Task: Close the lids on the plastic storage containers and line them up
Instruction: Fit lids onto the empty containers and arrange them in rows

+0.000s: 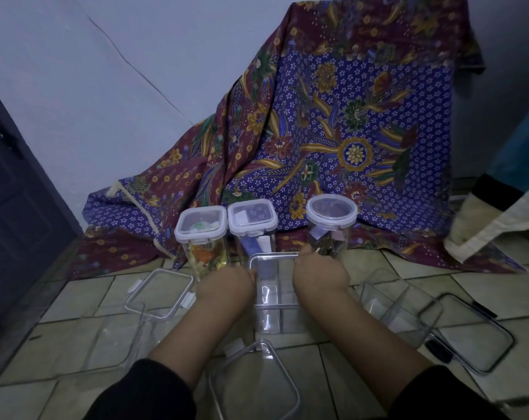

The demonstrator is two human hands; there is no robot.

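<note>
Head view shows us reaching forward with both hands to a tall clear container [274,286] standing upright on the tiled floor [75,298] straight ahead. Our left hand [227,286] presses against its left wall and our right hand [319,275] against its right wall, so the pair is clamped on it from both sides; the fingertips curl out of sight, and we cannot tell how far they wrap. Its long axis runs vertically, and its mouth looks open, with no lid on it.

Just behind it a row has formed against the patterned cloth [333,131]: a square lidded container with snacks [201,234], a second square lidded container [252,222] touching it, and a round lidded container [331,216] set a little apart to the right. The gap between the last two lies directly beyond what we hold.

Nearer us lie loose parts: a clear lid with clips [161,292] to the left, a lid [254,383] between our forearms, a clear container on its side [399,310] to the right, and a dark-rimmed lid [466,331] beyond that.

We judge the held container needs a lid first; the one between our forearms is closest, about equally near either hand.
</note>
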